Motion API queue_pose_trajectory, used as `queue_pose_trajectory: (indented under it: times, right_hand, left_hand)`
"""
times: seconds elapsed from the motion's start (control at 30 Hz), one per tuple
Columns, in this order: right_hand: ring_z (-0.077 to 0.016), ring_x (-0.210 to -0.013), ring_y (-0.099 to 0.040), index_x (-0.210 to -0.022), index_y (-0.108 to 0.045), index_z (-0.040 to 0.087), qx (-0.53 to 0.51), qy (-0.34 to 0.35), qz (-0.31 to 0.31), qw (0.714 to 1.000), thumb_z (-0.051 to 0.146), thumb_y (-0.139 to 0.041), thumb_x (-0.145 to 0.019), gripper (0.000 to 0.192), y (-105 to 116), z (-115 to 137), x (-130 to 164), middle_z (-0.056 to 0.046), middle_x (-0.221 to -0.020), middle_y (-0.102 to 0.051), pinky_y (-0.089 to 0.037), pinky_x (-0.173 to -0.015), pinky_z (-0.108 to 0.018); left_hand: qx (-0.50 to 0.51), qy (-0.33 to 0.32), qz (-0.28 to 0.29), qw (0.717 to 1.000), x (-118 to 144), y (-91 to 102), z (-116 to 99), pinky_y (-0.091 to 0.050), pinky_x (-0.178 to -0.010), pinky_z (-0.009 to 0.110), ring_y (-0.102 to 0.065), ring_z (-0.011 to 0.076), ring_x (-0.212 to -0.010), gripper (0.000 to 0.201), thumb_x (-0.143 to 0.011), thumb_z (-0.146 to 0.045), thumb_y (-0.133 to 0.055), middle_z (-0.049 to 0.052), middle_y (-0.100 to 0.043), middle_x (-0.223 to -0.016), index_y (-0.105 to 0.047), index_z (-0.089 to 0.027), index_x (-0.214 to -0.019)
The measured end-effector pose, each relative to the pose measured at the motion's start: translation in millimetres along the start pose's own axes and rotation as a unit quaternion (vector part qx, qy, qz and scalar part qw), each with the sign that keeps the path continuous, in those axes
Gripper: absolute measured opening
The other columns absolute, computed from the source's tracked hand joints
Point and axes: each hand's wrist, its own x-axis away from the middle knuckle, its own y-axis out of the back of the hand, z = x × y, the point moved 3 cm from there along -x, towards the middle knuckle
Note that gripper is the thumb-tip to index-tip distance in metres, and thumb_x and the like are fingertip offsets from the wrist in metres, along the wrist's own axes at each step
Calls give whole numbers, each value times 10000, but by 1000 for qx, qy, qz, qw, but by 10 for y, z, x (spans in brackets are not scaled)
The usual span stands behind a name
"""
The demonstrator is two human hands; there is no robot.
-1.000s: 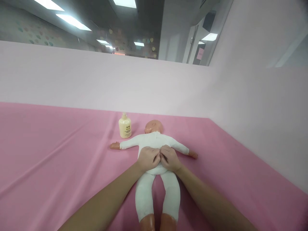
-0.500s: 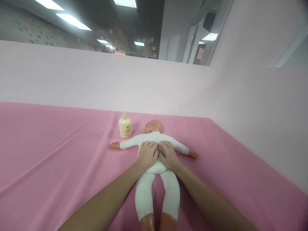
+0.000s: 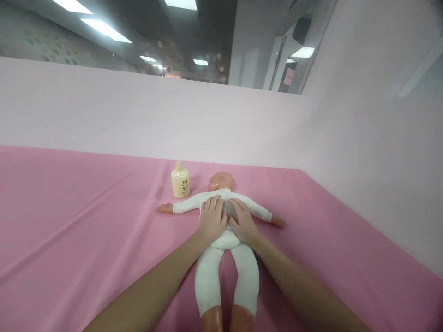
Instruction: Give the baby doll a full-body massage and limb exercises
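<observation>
A baby doll (image 3: pixel 226 240) with a white cloth body lies stretched out, seemingly on its back, in the middle of the view; its head (image 3: pixel 221 181) is turned toward the left side, its arms spread wide and its lower legs cut off by the bottom edge. The left hand (image 3: pixel 212 220) and right hand (image 3: pixel 243 222) rest palm down on its torso, both open with fingers extended toward the chest, gripping nothing. Between them shows a grey patch (image 3: pixel 230 210), whether shadow or marking I cannot tell. The step in hand looks like a two-handed stroke or press on the torso; a further stroke would call for flat palms and light, even contact on both sides. A cream pump bottle (image 3: pixel 180 182) stands upright near the doll's head, on the creased pink sheet (image 3: pixel 104 221). Beyond are a white wall (image 3: pixel 155 115) and a window (image 3: pixel 194 41) showing ceiling lights.
</observation>
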Motion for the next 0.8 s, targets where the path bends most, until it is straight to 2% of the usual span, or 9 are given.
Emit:
queue_pose_trajectory:
  times: [0.13, 0.2, 0.37, 0.47, 0.53, 0.63, 0.7, 0.8]
  right_hand:
    - [-276, -1446, -273, -1501, -259, 221, -11, -26, -21, 999, 220, -471, -900, 637, -26, -76, 32, -124, -1535, -331, -281, -1177, -556]
    - [-274, -1477, -219, -1520, -230, 219, -11, -35, -8, 999, 222, -462, -904, 658, -63, -125, 34, -116, -1572, -281, -255, -1191, -563]
    - [-271, -1470, -261, -1439, -432, 203, 5, -44, 47, 998, 212, -417, -918, 521, -153, -203, 15, -101, -1546, -364, -218, -1204, -559]
    - [-276, -1454, -288, -1418, -444, 189, 11, -34, 33, 999, 208, -433, -910, 509, -119, -158, 7, -112, -1522, -396, -249, -1186, -555]
    - [-283, -1364, -407, -1325, -513, 182, 16, -15, -4, 1000, 204, -469, -892, 435, -54, -84, 10, -128, -1410, -508, -325, -1135, -536]
    - [-261, -1035, -572, -1029, -592, 195, 25, 28, -40, 999, 191, -514, -863, 184, 37, 45, 22, -101, -1052, -647, -447, -948, -466]
    - [-223, -833, -560, -859, -553, 207, 29, 53, -22, 998, 173, -503, -858, 60, 50, 103, 21, -58, -846, -622, -456, -807, -401]
    - [-183, -699, -493, -721, -460, 216, 30, 59, 19, 998, 141, -483, -845, 147, 25, 121, 3, -16, -711, -547, -414, -704, -343]
  left_hand:
    - [-2, 0, -13, 1000, 4, -44, 31, -203, -1174, 522, -200, 290, -1478, 519, -907, -228, -413, 119, -265, -1588, -383, -169, -1422]
    - [5, 5, 3, 1000, 1, -75, 50, -169, -1192, 528, -151, 275, -1500, 565, -917, -238, -395, 109, -221, -1610, -323, -169, -1473]
    - [22, 20, 77, 997, -13, -147, 80, -166, -1193, 532, -223, 271, -1482, 545, -951, -273, -341, 106, -315, -1578, -340, -154, -1482]
    - [16, 13, 63, 998, -14, -107, 64, -191, -1178, 530, -254, 282, -1465, 520, -944, -264, -360, 95, -355, -1560, -391, -160, -1453]
    - [17, -9, 37, 999, -5, -48, 34, -252, -1143, 504, -365, 275, -1393, 434, -935, -235, -376, 76, -480, -1474, -512, -196, -1345]
    - [20, -61, 25, 998, 17, 23, -18, -375, -992, 443, -554, 247, -1106, 259, -906, -197, -408, 62, -675, -1129, -643, -214, -1013]
    - [17, -80, 32, 996, 26, 37, -33, -404, -881, 412, -571, 232, -939, 186, -885, -193, -436, 55, -677, -929, -619, -204, -857]
    - [21, -73, 47, 996, 19, 15, -25, -402, -794, 373, -554, 214, -836, 161, -877, -187, -441, 40, -640, -819, -569, -201, -781]
